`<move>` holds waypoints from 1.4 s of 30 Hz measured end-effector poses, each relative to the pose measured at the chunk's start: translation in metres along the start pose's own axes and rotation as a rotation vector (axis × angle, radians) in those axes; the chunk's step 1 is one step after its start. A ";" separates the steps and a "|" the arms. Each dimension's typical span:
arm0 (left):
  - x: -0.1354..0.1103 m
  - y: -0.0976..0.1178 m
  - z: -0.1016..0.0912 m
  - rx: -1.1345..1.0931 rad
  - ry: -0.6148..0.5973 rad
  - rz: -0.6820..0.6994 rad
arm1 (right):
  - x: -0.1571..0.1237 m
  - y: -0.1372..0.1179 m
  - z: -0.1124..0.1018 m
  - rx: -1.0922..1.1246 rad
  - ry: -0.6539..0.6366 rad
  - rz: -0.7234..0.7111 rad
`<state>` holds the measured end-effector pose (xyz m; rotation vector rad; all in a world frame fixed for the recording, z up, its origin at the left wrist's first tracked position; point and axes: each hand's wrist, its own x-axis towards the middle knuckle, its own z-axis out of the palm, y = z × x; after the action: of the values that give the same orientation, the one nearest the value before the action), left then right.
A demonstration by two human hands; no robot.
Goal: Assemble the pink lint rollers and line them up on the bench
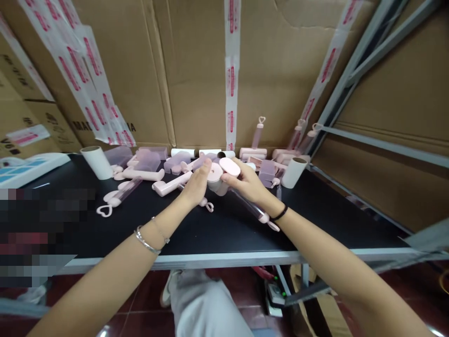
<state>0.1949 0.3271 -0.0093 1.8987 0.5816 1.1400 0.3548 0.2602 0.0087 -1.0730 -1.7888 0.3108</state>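
both hands are up over the middle of the black bench (228, 224), working on the same little assembly. the left hand (198, 185) has its grip closed round a pale roll (214, 174), fingers curled over the top of it. the right hand (247, 182) pinches a pink oval cap (229, 166) between thumb and fingertips, right up against the roll's end, and it looks like a clear tube handle (252, 208) with a pink heart end runs down under that wrist towards the bench edge.

if i were doing this bit, i'd keep the roll steady in the left and line the cap up square before pressing, since a tilted cap on a round end would probably just skid off. a short grip close to the join seems the safer bet.

hard to say how the cap and roll actually meet, the fingers cover the joint. can't tell if the tube is held or just lying there either. the pile of pink parts (150, 164) behind is a jumble, with white rolls (96, 161) standing at either side, cardboard boxes (196, 70) behind, and the left edge is blurred out.
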 end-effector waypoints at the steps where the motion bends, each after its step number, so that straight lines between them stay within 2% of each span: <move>1: -0.001 0.001 0.001 0.000 0.009 0.019 | 0.000 0.000 0.003 0.063 0.027 0.031; 5: -0.003 0.005 0.002 0.062 -0.007 0.180 | 0.002 0.006 0.010 0.266 0.086 0.149; 10: 0.001 0.004 0.003 0.035 -0.087 0.177 | 0.005 0.011 0.001 0.424 0.032 0.252; 13: 0.003 0.003 0.005 -0.029 -0.042 0.090 | 0.007 0.007 -0.009 0.501 -0.070 0.343; 15: 0.002 0.004 0.007 -0.118 -0.008 -0.050 | 0.008 0.004 -0.013 0.485 -0.099 0.434; 17: 0.002 0.005 0.009 -0.242 0.045 -0.204 | 0.009 0.001 -0.014 0.449 -0.066 0.488; 20: 0.001 0.009 0.012 -0.375 0.098 -0.360 | 0.010 0.002 -0.012 0.424 -0.009 0.463; 25: 0.000 0.016 0.015 -0.428 0.069 -0.483 | 0.008 0.011 -0.008 0.351 -0.023 0.374; 28: 0.001 0.014 0.016 -0.441 0.075 -0.478 | 0.008 0.015 -0.010 0.317 -0.011 0.345; 33: 0.000 0.012 0.016 -0.435 0.054 -0.372 | 0.008 0.013 -0.011 0.343 -0.002 0.333; 42: -0.001 0.017 0.016 -0.376 -0.049 -0.373 | 0.008 0.015 -0.012 0.261 0.004 0.310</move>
<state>0.2076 0.3105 0.0000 1.4212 0.6150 0.8845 0.3716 0.2722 0.0105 -1.1573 -1.5245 0.7093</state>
